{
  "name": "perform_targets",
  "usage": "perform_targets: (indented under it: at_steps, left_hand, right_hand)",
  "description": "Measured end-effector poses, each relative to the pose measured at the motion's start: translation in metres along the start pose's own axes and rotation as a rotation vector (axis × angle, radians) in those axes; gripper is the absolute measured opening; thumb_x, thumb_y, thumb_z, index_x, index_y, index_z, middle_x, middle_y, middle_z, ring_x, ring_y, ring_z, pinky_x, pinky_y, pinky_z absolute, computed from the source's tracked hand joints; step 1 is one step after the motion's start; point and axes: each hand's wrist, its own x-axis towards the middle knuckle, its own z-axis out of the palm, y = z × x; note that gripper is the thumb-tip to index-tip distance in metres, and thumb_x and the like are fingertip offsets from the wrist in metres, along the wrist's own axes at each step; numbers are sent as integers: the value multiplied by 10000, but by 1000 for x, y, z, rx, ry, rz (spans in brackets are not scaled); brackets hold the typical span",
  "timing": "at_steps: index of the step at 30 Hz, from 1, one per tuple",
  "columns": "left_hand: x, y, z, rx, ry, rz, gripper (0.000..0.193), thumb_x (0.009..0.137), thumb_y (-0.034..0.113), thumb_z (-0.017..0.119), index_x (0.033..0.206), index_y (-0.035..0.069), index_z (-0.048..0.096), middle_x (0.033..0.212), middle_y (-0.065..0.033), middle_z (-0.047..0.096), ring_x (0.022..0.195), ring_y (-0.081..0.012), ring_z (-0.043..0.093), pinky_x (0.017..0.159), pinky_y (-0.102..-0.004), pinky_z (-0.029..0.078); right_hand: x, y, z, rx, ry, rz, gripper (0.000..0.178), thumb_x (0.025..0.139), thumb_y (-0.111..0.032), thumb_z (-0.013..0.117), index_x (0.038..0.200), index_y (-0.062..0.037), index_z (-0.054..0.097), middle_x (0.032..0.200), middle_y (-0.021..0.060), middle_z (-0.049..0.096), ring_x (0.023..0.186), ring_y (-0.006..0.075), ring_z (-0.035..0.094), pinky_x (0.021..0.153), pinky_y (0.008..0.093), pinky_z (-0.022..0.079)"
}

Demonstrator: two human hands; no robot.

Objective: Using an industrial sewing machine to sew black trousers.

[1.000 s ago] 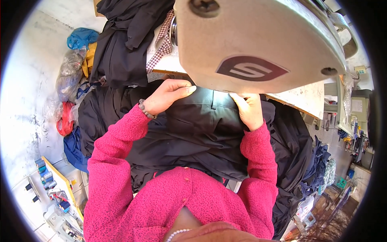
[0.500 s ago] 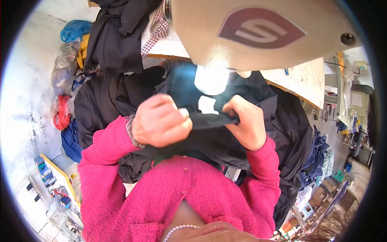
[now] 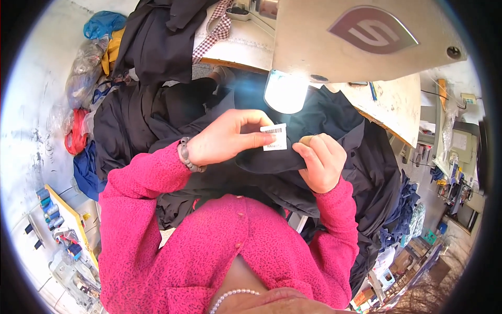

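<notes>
Between the thumb and fingers of my left hand [image 3: 230, 136] is a small white label [image 3: 274, 138] with a barcode, held up flat. Whether it is fixed to the cloth under it I cannot tell. My right hand [image 3: 322, 161], just to the right of the label, is closed on the edge of a black garment [image 3: 261, 163]. A folded, band-like part of that garment runs beneath both hands. The rest of the black cloth spreads over my lap and to both sides. A bright lamp [image 3: 286, 94] shines right above the label.
The sewing machine's beige head [image 3: 308, 36] overhangs the far right of my hands. Behind it lies a pale worktable [image 3: 389, 107], with a checked strip [image 3: 214, 32] and more black cloth [image 3: 157, 52] at its left. Thread spools [image 3: 49, 206] stand at the lower left.
My left hand has turned from a fist-like grip to a pinch on the label and moved slightly up and right. The label now faces up; my right hand keeps the garment edge.
</notes>
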Motion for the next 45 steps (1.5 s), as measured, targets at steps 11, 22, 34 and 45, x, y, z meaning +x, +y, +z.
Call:
perform_targets:
  at_steps: [11,22,34,45]
  left_hand:
    - [-11,17,6,788,240,640,229,655,2,661,868,50,592,837,-70,592,752,-226,588,661,-318,463]
    - [-13,16,6,858,238,891,406,531,128,729,903,28,602,872,-76,592,759,-226,598,672,-326,487]
    - [0,20,4,877,347,719,390,557,36,718,927,59,597,856,-63,573,761,-240,578,650,-343,454]
    - [36,30,-30,619,302,152,314,744,280,695,836,11,562,748,-163,586,711,-329,570,632,-352,445]
  right_hand:
    - [18,-11,-9,213,-234,289,580,466,20,685,1013,-41,503,1029,87,561,932,286,539,752,356,435]
    - [11,0,8,291,33,69,458,455,58,616,895,-50,548,926,49,620,785,238,570,650,334,443]
    - [17,6,-4,278,49,163,402,526,74,661,880,-67,536,905,43,623,733,223,567,610,311,461]
    - [19,46,-5,1006,-24,1005,151,737,42,654,814,3,530,820,49,613,768,80,584,704,199,445]
